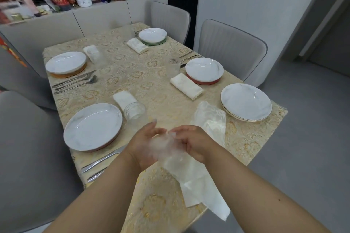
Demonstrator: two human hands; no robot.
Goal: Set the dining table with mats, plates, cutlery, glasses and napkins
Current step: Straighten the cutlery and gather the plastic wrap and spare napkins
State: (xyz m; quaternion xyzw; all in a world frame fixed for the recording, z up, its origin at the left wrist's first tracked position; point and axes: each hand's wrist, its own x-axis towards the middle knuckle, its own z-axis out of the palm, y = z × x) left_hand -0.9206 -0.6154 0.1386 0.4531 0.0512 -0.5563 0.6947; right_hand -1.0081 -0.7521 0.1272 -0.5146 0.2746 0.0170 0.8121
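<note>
Both hands meet over the near edge of the tabletop (151,85), and the loose napkin (191,174) is bunched up right between them. Left hand (145,143) cups it from below with fingers loosely curled round it; right hand (191,142) pinches the top. It's blurred there, so I can't tell the exact grip. Its long axis trails from the hands back toward the near right corner, tail hanging off the edge, so it's right under the right forearm.

Counting left to right: four plates on round mats, namely far left (66,64), near left (92,126), far middle (152,35) and right side (204,70), plus a spare stack of plates (246,102) near the right edge with no mat under it. Four folded napkins (186,86) are already down. I count three glasses for sure; the one by the near-left plate is glass (134,111). Cutlery shows at every setting, though the far one's barely visible. Another sheer cloth (210,117) lies by the spare stack.
</note>
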